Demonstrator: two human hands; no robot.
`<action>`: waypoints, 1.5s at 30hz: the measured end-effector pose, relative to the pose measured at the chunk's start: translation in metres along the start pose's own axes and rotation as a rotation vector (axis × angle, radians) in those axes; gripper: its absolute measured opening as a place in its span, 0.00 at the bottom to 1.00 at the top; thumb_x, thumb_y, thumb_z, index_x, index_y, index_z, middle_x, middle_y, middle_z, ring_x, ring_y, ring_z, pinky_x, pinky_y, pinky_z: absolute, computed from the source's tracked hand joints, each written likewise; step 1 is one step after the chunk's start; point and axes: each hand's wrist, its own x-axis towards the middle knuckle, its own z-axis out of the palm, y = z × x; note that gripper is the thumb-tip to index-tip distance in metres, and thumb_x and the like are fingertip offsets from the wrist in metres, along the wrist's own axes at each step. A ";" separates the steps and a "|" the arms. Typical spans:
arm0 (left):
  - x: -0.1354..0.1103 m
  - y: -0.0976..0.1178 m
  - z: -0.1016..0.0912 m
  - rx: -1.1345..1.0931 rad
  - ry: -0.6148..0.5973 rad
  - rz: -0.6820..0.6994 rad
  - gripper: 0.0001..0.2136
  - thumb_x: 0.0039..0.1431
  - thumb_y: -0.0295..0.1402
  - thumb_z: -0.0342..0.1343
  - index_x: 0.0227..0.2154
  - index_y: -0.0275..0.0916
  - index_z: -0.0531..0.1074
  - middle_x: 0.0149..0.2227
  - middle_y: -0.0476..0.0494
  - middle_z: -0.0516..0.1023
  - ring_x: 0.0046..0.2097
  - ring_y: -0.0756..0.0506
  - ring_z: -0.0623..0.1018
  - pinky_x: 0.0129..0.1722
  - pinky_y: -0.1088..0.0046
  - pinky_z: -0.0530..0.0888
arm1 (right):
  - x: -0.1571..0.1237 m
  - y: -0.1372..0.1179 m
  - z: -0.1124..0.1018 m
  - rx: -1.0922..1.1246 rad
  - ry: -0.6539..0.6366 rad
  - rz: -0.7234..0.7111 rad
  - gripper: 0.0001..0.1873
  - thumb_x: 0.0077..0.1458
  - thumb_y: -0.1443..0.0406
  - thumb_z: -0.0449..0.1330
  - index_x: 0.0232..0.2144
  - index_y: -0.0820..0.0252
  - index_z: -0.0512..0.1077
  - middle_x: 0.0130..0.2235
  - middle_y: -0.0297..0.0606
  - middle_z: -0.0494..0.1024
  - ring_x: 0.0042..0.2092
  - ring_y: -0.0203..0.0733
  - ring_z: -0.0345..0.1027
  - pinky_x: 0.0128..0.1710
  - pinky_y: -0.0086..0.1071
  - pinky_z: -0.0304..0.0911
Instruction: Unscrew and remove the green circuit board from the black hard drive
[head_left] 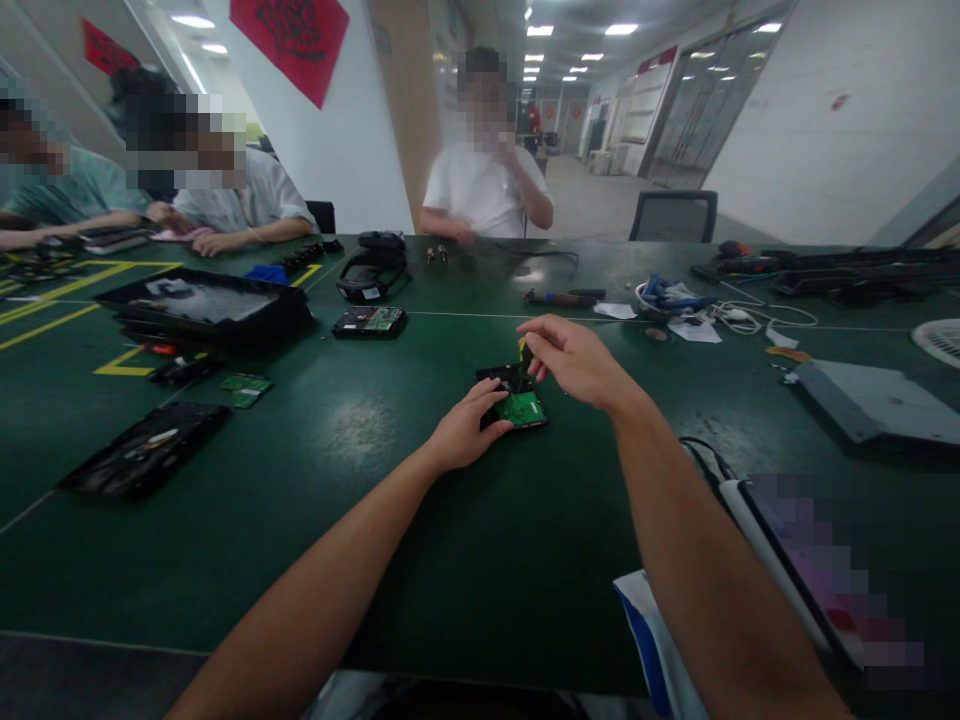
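A black hard drive (504, 381) with a green circuit board (523, 409) on top lies on the green table (360, 500) in front of me. My left hand (469, 430) rests on the drive's near left corner, fingers curled against it, holding it down. My right hand (574, 358) hovers just above the drive's far edge, closed around a small screwdriver (524, 352) with a yellow-and-black handle, its tip pointing down at the drive.
Another drive (370, 321), loose green boards (246, 388), black trays (202, 300) and a dismantled unit (146, 450) lie to the left. Cables and tools (675, 300) sit far right, a grey device (874, 400) at right. Three people sit along the far side.
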 end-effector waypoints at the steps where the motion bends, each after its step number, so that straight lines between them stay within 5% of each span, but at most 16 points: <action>1: 0.000 0.000 0.000 -0.001 0.002 0.000 0.26 0.65 0.42 0.58 0.63 0.41 0.67 0.71 0.37 0.60 0.73 0.36 0.59 0.71 0.50 0.59 | 0.000 0.000 0.000 -0.004 -0.007 -0.006 0.14 0.66 0.57 0.54 0.49 0.54 0.73 0.32 0.36 0.78 0.31 0.40 0.72 0.33 0.36 0.68; 10: -0.001 0.003 -0.002 0.002 -0.013 -0.015 0.26 0.66 0.43 0.57 0.64 0.41 0.66 0.71 0.37 0.60 0.73 0.37 0.57 0.72 0.51 0.58 | 0.001 0.000 0.000 -0.268 0.226 -0.015 0.10 0.59 0.56 0.63 0.33 0.56 0.74 0.34 0.38 0.79 0.33 0.41 0.68 0.34 0.37 0.61; 16: -0.001 0.003 -0.002 0.003 -0.009 -0.009 0.26 0.66 0.42 0.57 0.64 0.41 0.66 0.72 0.38 0.59 0.73 0.36 0.58 0.71 0.50 0.59 | 0.000 0.000 0.002 -0.162 0.104 -0.031 0.16 0.63 0.51 0.58 0.34 0.55 0.75 0.32 0.37 0.77 0.30 0.39 0.68 0.32 0.36 0.61; 20: -0.001 0.002 -0.001 0.008 -0.010 -0.020 0.26 0.66 0.43 0.58 0.64 0.40 0.67 0.71 0.37 0.60 0.73 0.36 0.58 0.71 0.51 0.59 | 0.002 0.003 0.002 -0.029 0.044 0.017 0.18 0.68 0.53 0.52 0.44 0.55 0.76 0.27 0.36 0.76 0.27 0.40 0.70 0.31 0.36 0.64; 24: 0.000 0.000 0.000 0.007 -0.009 -0.012 0.27 0.66 0.42 0.58 0.64 0.38 0.66 0.71 0.34 0.60 0.73 0.36 0.58 0.72 0.52 0.58 | 0.003 0.004 0.001 -0.107 0.074 -0.033 0.16 0.66 0.57 0.53 0.47 0.54 0.77 0.32 0.37 0.79 0.30 0.40 0.71 0.33 0.36 0.64; 31: 0.000 0.003 -0.001 0.006 -0.008 -0.011 0.26 0.66 0.42 0.57 0.64 0.38 0.67 0.71 0.36 0.60 0.73 0.36 0.58 0.72 0.52 0.58 | 0.001 -0.003 0.001 -0.234 0.228 0.040 0.13 0.59 0.55 0.62 0.33 0.59 0.76 0.33 0.41 0.80 0.33 0.42 0.71 0.33 0.36 0.62; 39: 0.000 0.001 0.000 0.009 0.000 0.002 0.26 0.66 0.42 0.58 0.63 0.39 0.67 0.71 0.36 0.60 0.73 0.37 0.58 0.72 0.52 0.58 | 0.002 0.001 0.003 0.037 0.040 0.043 0.16 0.67 0.53 0.54 0.42 0.56 0.75 0.40 0.40 0.80 0.27 0.35 0.69 0.27 0.33 0.64; 42: 0.000 0.002 -0.001 0.013 -0.007 -0.007 0.26 0.66 0.42 0.57 0.64 0.38 0.67 0.71 0.36 0.60 0.73 0.37 0.58 0.72 0.53 0.58 | 0.003 0.003 0.003 0.090 0.041 0.052 0.15 0.68 0.56 0.53 0.50 0.54 0.73 0.36 0.38 0.78 0.27 0.36 0.70 0.28 0.34 0.64; 45: 0.000 0.003 -0.002 0.016 -0.015 -0.011 0.26 0.66 0.42 0.57 0.64 0.38 0.66 0.71 0.36 0.60 0.73 0.37 0.58 0.72 0.53 0.58 | 0.003 0.004 0.002 0.020 0.087 0.059 0.14 0.66 0.56 0.55 0.46 0.55 0.74 0.31 0.37 0.76 0.28 0.38 0.69 0.28 0.34 0.63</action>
